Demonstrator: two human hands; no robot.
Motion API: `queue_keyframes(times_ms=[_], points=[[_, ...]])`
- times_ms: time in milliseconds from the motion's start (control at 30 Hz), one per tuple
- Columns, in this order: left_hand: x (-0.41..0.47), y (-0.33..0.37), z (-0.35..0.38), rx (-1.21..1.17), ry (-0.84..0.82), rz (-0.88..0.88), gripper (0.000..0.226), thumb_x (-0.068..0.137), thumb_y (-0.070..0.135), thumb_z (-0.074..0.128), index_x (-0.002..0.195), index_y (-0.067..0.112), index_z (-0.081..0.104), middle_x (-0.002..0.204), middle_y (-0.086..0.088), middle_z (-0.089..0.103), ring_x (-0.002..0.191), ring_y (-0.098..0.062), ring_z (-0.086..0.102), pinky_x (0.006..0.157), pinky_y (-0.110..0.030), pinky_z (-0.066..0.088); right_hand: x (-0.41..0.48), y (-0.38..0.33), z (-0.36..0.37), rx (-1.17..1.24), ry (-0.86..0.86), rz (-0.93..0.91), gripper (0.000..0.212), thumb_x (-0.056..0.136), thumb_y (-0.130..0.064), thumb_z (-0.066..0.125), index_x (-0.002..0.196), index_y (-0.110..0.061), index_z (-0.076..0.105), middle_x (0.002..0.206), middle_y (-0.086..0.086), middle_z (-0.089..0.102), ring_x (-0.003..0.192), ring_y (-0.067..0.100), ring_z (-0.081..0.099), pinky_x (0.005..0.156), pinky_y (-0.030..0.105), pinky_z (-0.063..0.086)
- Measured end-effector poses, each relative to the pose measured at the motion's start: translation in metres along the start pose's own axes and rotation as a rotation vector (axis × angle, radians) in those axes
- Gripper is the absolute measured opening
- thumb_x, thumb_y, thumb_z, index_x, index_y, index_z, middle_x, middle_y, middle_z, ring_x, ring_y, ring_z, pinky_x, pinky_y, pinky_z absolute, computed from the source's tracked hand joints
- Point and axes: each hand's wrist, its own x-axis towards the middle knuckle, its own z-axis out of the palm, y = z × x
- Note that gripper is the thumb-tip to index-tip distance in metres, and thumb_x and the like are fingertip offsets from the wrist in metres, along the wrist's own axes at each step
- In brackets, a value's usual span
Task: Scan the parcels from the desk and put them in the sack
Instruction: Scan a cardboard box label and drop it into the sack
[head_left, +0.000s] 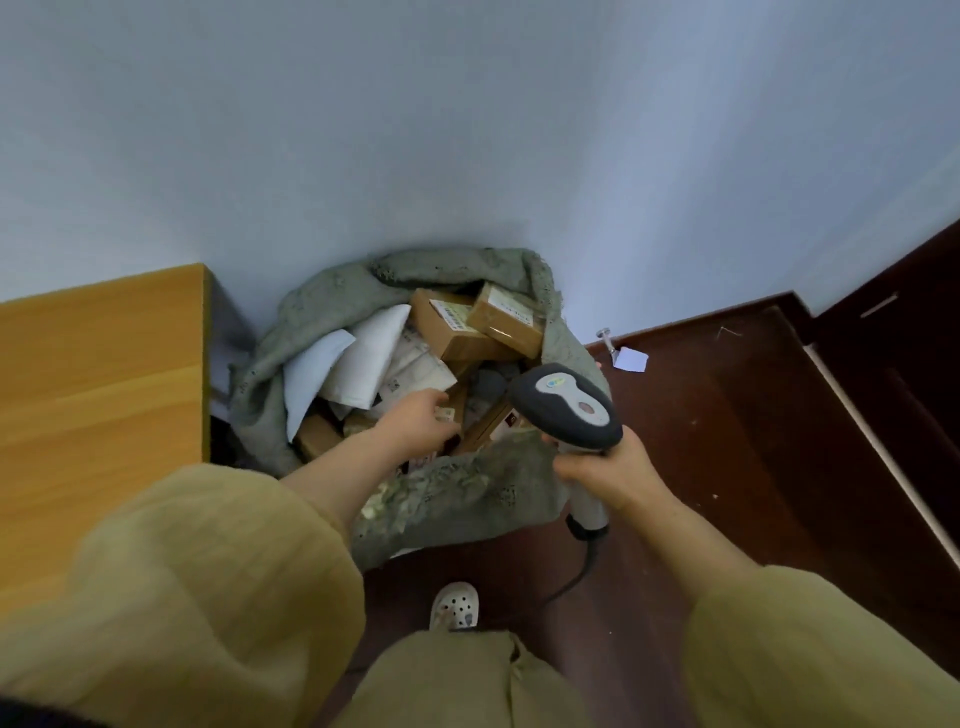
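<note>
The fingers of the left hand (415, 423) curl down among the parcels (470, 325) inside the grey sack (457, 491); whether they grip one I cannot tell. The right hand (608, 470), fingers clenched, holds the barcode scanner (566, 405) beside the sack's rim. The tabletop (104, 364) lies to the left.

Around the left hand (418, 422) the sack (322, 312) is coarse, matt grey-green woven cloth; beyond it lie matt brown cardboard boxes (506, 325) with paper labels (456, 314) and smooth white plastic mailers (363, 364). The scanner (550, 410) in the right hand (608, 473) is matt dark plastic with a smoother pale panel (576, 400). Left of the left hand the desk (104, 374) is smooth, grained wood.
</note>
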Motion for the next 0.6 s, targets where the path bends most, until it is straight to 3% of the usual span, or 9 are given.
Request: queue_keyframes(times_ms=[100, 200, 600], points=[[-0.036, -0.008, 0.004, -0.003, 0.044, -0.042, 0.054, 0.094, 0.028, 0.055, 0.143, 0.011, 0.039, 0.143, -0.008, 0.046, 0.127, -0.023, 0.048, 0.097, -0.029, 0.04, -0.011, 0.007, -0.002, 0.011, -0.026, 0.004, 0.032, 0.07, 0.007, 0.067, 0.101, -0.002, 0.068, 0.105, 0.018, 0.069, 0.105, 0.033, 0.062, 0.09, 0.056, 0.05], [-0.074, -0.013, 0.018, -0.001, 0.098, -0.08, 0.054, 0.094, 0.032, 0.056, 0.142, 0.014, 0.042, 0.141, -0.008, 0.048, 0.121, -0.022, 0.052, 0.091, -0.029, 0.044, -0.023, 0.016, -0.005, -0.009, -0.065, 0.008, 0.031, 0.073, 0.006, 0.067, 0.103, 0.001, 0.068, 0.106, 0.016, 0.069, 0.104, 0.029, 0.062, 0.087, 0.045, 0.052], [-0.155, -0.024, 0.068, 0.016, 0.183, -0.15, 0.052, 0.093, 0.023, 0.058, 0.141, 0.011, 0.042, 0.143, -0.009, 0.046, 0.125, -0.024, 0.048, 0.098, -0.028, 0.037, -0.042, 0.046, -0.012, -0.006, -0.058, 0.044, 0.036, 0.07, 0.0, 0.069, 0.105, -0.01, 0.067, 0.105, 0.007, 0.068, 0.102, 0.026, 0.061, 0.09, 0.05, 0.054]])
